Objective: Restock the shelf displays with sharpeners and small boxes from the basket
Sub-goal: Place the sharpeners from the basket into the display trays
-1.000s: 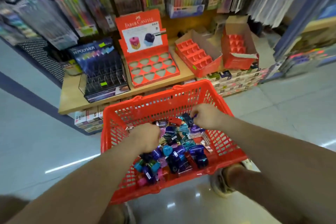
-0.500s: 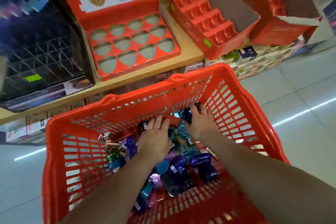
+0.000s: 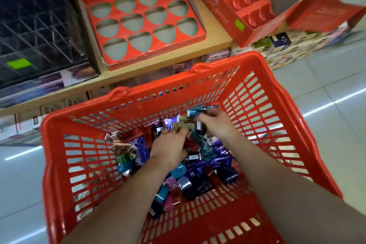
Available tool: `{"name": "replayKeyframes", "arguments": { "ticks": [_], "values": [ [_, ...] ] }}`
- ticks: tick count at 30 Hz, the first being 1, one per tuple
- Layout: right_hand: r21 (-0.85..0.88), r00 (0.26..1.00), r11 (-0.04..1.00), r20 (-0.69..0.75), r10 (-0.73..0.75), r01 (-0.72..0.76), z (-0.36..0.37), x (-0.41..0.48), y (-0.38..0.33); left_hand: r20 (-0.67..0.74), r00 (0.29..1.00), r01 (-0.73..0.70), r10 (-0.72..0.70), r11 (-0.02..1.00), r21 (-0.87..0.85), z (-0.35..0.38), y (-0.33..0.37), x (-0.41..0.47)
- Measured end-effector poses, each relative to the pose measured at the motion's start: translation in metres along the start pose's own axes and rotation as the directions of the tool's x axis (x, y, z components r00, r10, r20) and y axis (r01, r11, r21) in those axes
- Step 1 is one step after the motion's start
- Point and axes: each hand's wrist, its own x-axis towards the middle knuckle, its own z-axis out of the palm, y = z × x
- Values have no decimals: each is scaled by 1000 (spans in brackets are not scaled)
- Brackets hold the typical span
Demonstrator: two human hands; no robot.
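A red plastic basket (image 3: 263, 93) stands on the floor below me, holding several sharpeners and small shiny boxes (image 3: 200, 172) in blue, purple, teal and gold. Both hands are inside it. My left hand (image 3: 168, 146) pinches small gold boxes (image 3: 185, 123) at its fingertips. My right hand (image 3: 215, 125) grips a dark blue sharpener (image 3: 201, 127) beside them. On the wooden shelf (image 3: 215, 35) sits a red display tray (image 3: 150, 25) with rounded-triangle holes, all vacant. A red stepped display box (image 3: 243, 4) stands to its right.
A dark clear-divider display (image 3: 39, 31) stands at the shelf's left. Another red carton (image 3: 332, 12) is at the far right. Stacked small product boxes (image 3: 281, 45) fill the space under the shelf. Pale tiled floor (image 3: 326, 77) lies around the basket.
My head has dropped closer to the basket. Both hands reached deeper toward its far side; the left hand went from flat on the pile to pinching gold boxes.
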Motion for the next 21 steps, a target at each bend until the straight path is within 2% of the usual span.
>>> {"name": "replayKeyframes", "arguments": {
  "ticks": [1, 2, 4, 6, 9, 11, 14, 18, 21],
  "values": [
    [252, 994, 961, 47, 101, -110, 4, -4, -3, -42, 999, 6, -12, 990, -139, -2, -4, -4],
    [400, 983, 899, 98, 155, -181, 6, -7, -5, -63, 996, 40, -63, 946, -320, -5, -7, -6],
    [433, 975, 875, 134, 177, -218, 8, -14, -5, -47, 982, 111, -183, 762, -638, -11, -12, -8],
    [391, 964, 886, 191, 186, -249, 6, -24, -8, -16, 980, 109, -198, 600, -792, -14, -14, -9],
    [378, 876, 851, 450, 174, -364, -2, -40, -16, -40, 987, 45, -158, 498, -866, -21, -13, -15],
    [419, 843, 832, 527, 102, -363, -7, -50, -23, -90, 983, -10, -161, 443, -897, -30, -8, -21],
    [523, 872, 801, 489, -1, -292, -14, -69, -41, -139, 978, -67, -158, 393, -917, -58, -2, -36],
    [687, 905, 706, 393, -163, -171, -20, -94, -67, -246, 953, -183, -177, 308, -933, -106, 1, -57],
    [733, 903, 677, 338, -266, -75, -27, -111, -89, -197, 957, -185, -213, 74, -980, -142, 15, -69]
  ]
}}
